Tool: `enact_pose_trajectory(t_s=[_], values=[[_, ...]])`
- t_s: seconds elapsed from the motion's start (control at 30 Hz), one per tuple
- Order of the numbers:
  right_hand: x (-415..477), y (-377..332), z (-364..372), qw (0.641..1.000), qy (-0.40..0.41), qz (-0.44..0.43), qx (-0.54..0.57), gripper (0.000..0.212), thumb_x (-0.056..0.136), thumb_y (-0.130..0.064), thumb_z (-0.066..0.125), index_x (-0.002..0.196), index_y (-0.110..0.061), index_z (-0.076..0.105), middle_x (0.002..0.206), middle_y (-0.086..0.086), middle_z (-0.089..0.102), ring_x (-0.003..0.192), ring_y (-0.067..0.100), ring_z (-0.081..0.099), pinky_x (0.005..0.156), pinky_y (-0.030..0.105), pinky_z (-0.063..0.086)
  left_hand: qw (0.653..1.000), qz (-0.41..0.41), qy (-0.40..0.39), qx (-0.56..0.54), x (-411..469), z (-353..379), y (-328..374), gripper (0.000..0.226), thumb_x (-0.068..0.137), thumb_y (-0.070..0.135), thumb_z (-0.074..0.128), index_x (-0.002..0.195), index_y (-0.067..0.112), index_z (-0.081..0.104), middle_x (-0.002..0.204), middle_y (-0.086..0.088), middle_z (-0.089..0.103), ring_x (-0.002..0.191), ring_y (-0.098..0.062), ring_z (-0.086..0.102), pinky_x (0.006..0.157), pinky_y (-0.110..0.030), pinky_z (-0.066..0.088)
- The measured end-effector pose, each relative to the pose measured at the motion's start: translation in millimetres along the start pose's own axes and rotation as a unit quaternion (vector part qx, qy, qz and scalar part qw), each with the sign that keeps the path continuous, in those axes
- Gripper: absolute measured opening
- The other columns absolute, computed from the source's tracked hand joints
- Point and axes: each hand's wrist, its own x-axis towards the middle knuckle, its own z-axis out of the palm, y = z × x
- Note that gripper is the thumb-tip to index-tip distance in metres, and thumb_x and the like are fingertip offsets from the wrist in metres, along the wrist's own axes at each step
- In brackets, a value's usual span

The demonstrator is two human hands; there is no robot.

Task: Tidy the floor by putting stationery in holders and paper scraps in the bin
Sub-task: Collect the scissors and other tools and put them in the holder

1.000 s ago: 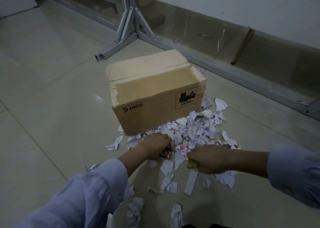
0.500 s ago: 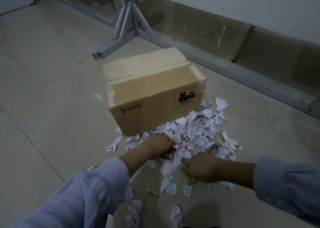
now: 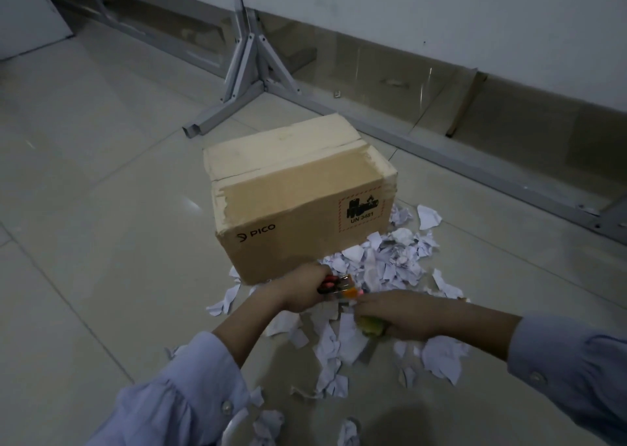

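A heap of torn white paper scraps [image 3: 383,269] lies on the floor in front of a closed cardboard box [image 3: 298,204]. My left hand [image 3: 302,289] grips a bundle of stationery [image 3: 339,288] with red, silver and orange parts, just above the scraps near the box's front corner. Right beside it, my right hand [image 3: 397,313] is curled round a small yellow-green object [image 3: 371,327], low over the paper. More scraps [image 3: 336,344] spread below both hands.
A grey metal frame [image 3: 247,82] with floor rails runs along the wall behind the box. Loose scraps [image 3: 268,425] lie near the bottom edge by my left sleeve. A white curved rim [image 3: 232,428] shows there. Bare tiled floor [image 3: 84,208] spreads to the left.
My left hand has lifted the stationery bundle out of the scraps, so more of it shows. My right hand has stayed low with the yellow-green object. The view has tilted up a little.
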Motion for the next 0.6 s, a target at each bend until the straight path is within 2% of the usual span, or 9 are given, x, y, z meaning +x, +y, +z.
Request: enact_pose_trajectory(t_s=[0.07,0.17,0.27,0.33,0.37,0.43,0.47,0.53,0.6], values=[[-6.2,4.2,-10.2,0.998,0.024,0.013,0.053,0.038,0.088,-0.012,0.059,0.125,-0.013,0.05,0.121,0.007,0.055,0.105,0.022,0.052,0.087,0.035,0.044,1.0,-0.022,-0.011,-0.018,-3.3,-10.9,2.5,0.025,0.093,0.028,0.055,0.107,0.007,0.055,0.107,-0.012,0.058,0.093,-0.025,0.053,0.079,-0.034,0.042],[-18.6,10.5,-24.5,0.99,0.051,0.027,0.126,0.023,0.09,-0.015,0.059,0.112,-0.012,0.052,0.107,0.007,0.056,0.093,0.021,0.052,0.078,0.032,0.042,0.996,-0.024,-0.035,-0.076,-5.6,-26.6,6.3,0.022,0.095,0.03,0.051,0.103,0.01,0.053,0.1,-0.009,0.058,0.085,-0.021,0.051,0.072,-0.029,0.04],[-41.1,14.4,-42.5,0.974,0.105,0.046,0.197,0.014,0.092,-0.03,0.06,0.103,-0.029,0.052,0.104,-0.006,0.055,0.091,0.008,0.052,0.079,0.018,0.042,0.982,0.001,-0.037,-0.183,-8.9,-38.5,16.0,0.026,0.095,0.033,0.05,0.11,0.012,0.051,0.098,-0.003,0.059,0.088,-0.017,0.055,0.081,-0.034,0.046],[-59.5,14.0,-56.0,0.956,0.141,0.065,0.248,0.008,0.093,-0.036,0.059,0.097,-0.037,0.053,0.1,-0.015,0.055,0.088,-0.005,0.051,0.077,0.008,0.038,0.963,0.003,-0.043,-0.267,-8.1,-44.0,28.1,0.037,0.094,0.039,0.049,0.118,0.011,0.049,0.106,-0.012,0.061,0.092,-0.019,0.057,0.089,-0.042,0.049],[-69.2,13.8,-61.4,0.945,0.16,0.078,0.274,0.006,0.092,-0.038,0.058,0.096,-0.037,0.054,0.099,-0.016,0.056,0.086,-0.006,0.052,0.075,0.008,0.039,0.953,0.003,-0.041,-0.301,-7.3,-47.7,35.9,0.035,0.095,0.038,0.049,0.118,0.013,0.05,0.105,-0.012,0.061,0.089,-0.018,0.057,0.085,-0.037,0.05],[-86.6,14.4,-69.8,0.914,0.211,0.107,0.33,0.009,0.091,-0.039,0.059,0.097,-0.033,0.059,0.094,-0.012,0.06,0.083,0.002,0.056,0.074,0.017,0.044,0.927,-0.005,-0.026,-0.375,-2.7,-56.9,55.9,0.018,0.096,0.03,0.047,0.107,0.016,0.054,0.089,-0.004,0.061,0.076,-0.013,0.056,0.07,-0.022,0.053],[-95.9,14.9,-72.7,0.89,0.24,0.122,0.368,0.009,0.091,-0.037,0.06,0.095,-0.028,0.061,0.088,-0.01,0.062,0.077,0.01,0.057,0.071,0.024,0.046,0.909,-0.007,-0.018,-0.415,3.7,-61.3,67.1,0.017,0.095,0.028,0.048,0.101,0.013,0.055,0.084,-0.003,0.061,0.072,-0.013,0.056,0.069,-0.022,0.054],[-111.4,15.5,-77.0,0.828,0.289,0.142,0.459,0.013,0.093,-0.025,0.06,0.086,-0.014,0.058,0.076,0.002,0.062,0.066,0.02,0.047,0.062,0.032,0.039,0.851,-0.006,-0.024,-0.525,16.3,-70.0,88.7,0.024,0.096,0.024,0.045,0.098,0.003,0.056,0.077,-0.008,0.062,0.065,-0.015,0.06,0.065,-0.026,0.055],[-132.5,16.5,-81.5,0.762,0.339,0.169,0.526,0.014,0.093,-0.019,0.058,0.094,-0.005,0.056,0.084,0.02,0.066,0.072,0.026,0.044,0.06,0.033,0.034,0.8,0.019,-0.046,-0.597,29.8,-81.1,118.0,0.024,0.099,0.022,0.04,0.094,0.004,0.055,0.067,-0.007,0.06,0.055,-0.014,0.057,0.053,-0.023,0.049]])
